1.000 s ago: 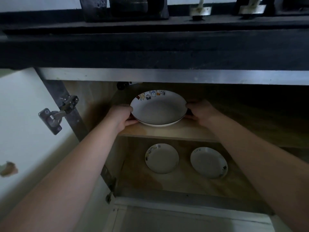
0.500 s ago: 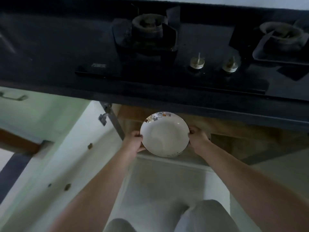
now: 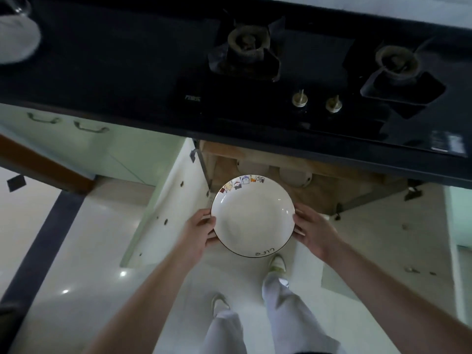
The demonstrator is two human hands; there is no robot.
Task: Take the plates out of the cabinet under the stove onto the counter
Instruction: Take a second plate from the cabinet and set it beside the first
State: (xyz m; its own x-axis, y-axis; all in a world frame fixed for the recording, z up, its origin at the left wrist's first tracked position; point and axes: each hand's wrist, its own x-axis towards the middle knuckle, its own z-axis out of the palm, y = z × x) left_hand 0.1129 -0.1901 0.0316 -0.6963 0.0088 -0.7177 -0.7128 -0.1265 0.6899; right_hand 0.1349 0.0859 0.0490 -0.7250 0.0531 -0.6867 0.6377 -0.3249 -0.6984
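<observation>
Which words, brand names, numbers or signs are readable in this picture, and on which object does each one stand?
Plate, near rim: dark handwritten-style letters, seen upside down, roughly "cute"; not certain.
Plate, far rim: a row of small coloured cartoon figures, with no readable words.
Stove, front left of its glass top: a pale brand mark, too blurred to read.
Stove, front right corner: a pale sticker, too blurred to read.
Nothing else bears readable text.
</observation>
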